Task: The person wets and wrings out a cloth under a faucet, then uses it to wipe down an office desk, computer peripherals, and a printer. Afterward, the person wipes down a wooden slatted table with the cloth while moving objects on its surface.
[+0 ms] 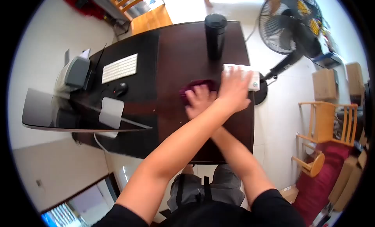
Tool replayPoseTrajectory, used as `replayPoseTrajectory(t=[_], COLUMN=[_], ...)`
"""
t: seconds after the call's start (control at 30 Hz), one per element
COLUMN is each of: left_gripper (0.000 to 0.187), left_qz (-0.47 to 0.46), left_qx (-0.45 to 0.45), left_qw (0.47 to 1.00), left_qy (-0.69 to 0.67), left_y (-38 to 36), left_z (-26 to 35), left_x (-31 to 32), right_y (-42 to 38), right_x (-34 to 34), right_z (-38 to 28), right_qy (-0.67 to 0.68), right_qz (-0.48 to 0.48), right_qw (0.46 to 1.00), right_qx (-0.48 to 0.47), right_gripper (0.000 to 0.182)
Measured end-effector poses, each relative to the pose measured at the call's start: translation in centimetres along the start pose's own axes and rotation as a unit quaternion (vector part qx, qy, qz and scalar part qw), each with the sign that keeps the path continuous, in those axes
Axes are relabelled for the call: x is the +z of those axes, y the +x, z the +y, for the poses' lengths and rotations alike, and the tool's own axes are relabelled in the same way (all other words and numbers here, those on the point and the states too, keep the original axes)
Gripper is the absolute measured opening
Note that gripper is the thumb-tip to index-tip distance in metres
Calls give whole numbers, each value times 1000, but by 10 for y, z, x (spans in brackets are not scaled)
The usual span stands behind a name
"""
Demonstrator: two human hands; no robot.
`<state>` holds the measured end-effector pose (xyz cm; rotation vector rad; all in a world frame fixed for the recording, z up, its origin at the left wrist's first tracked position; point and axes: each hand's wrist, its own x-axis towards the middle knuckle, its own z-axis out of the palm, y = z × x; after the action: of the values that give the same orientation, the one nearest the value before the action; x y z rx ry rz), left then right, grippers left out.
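Observation:
My forearms cross over the dark desk (179,43), the left one on top. At the desk's right edge my left hand (234,88) lies over a white box (254,83), its fingers spread on the top and its thumb off the near side. My right hand (200,101) presses down on a crumpled maroon cloth (203,85) left of the box, with the cloth bunched beneath its fingers. A tall black tumbler (215,37) stands upright just behind the box.
A white keyboard (120,68), a black mouse (120,89) and a monitor (50,110) are on the desk's left part, near a grey device (77,72). A black fan (291,22) stands beyond the right edge. Wooden chairs (323,121) and cardboard boxes (324,84) are farther right.

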<state>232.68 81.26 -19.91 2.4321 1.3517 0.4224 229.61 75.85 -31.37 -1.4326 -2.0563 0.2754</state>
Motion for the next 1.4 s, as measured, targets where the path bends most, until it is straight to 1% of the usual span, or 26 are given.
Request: replayPoseTrajectory(t=[0.03,0.1,0.17,0.23,0.27,0.3,0.37,0.4,0.43,0.5,0.6,0.7,0.73,0.77,0.8,0.83,0.9,0.97,1.03,1.13,1.17,1.2,1.23,1.3,1.37,1.4], left_gripper=[88,94,94,92,89,87,87,88,88,90,90,88,88,89,90,90,90,89,87,87,88,88,88,88,87,88], left_qz=[-1,-80,-158,-137,-94,-40,30,85,137,174,167,119,116,128,143,140,190,236,269,279,292,294,300,305,304,298], left_qx=[1,2,-20,-26,-38,-55,-101,-111,-123,-172,-306,-448,-447,-483,-516,-515,-581,-606,-620,-620,-606,-588,-566,-573,-563,-566], left_qw=[999,990,983,987,994,997,990,984,974,958,929,884,885,865,844,845,790,760,737,733,739,752,766,758,764,765], left_qy=[42,116,93,76,43,20,-97,-113,-131,-147,-122,-61,-61,-38,-18,-24,37,16,1,40,28,42,54,61,80,73], left_y=[20,50,69,64,52,40,3,-19,-47,-112,-222,-311,-329,-343,-353,-359,-365,-364,-353,-357,-353,-357,-357,-355,-355,-357], left_z=[3,7,3,2,3,3,6,6,10,17,31,39,36,30,19,6,-20,-48,-75,-114,-121,-129,-142,-156,-163,-168], left_x=[10,25,42,40,34,35,3,-11,-25,-58,-69,-58,-55,-50,-41,-36,-29,-33,-34,-24,-30,-31,-29,-28,-35,-38], right_y=[-16,-31,-42,-51,-52,-53,-36,-5,14,59,113,126,123,119,117,125,157,176,187,166,147,116,81,18,24,50], right_x=[-8,-64,-95,-93,-89,-80,-45,-45,-25,20,91,128,137,147,155,148,121,118,111,96,81,69,54,27,26,30], right_z=[30,44,54,51,50,46,31,6,-11,-39,-78,-125,-139,-146,-146,-139,-124,-80,-38,-17,-30,-48,-61,-79,-68,-56], right_qy=[18,48,43,87,122,-5,77,117,157,189,165,187,187,185,201,198,131,140,62,25,37,16,72,169,208,128], right_qz=[16,-81,-196,-217,-225,-189,-251,-302,-274,-238,-196,-279,-285,-290,-272,-277,-369,-244,-139,-86,-100,-108,-163,-265,-250,-241], right_qw=[1000,995,980,972,967,976,943,918,913,906,922,864,852,839,846,848,855,919,963,983,983,976,954,893,865,891], right_qx=[-20,27,17,6,12,-105,-204,-230,-257,-295,-291,-376,-398,-421,-412,-407,-340,-275,-224,-162,-149,-187,-242,-323,-383,-364], right_gripper=[64,60,60,58,57,60,62,67,66,64,57,54,53,51,51,51,56,58,59,56,54,51,48,49,49,50])
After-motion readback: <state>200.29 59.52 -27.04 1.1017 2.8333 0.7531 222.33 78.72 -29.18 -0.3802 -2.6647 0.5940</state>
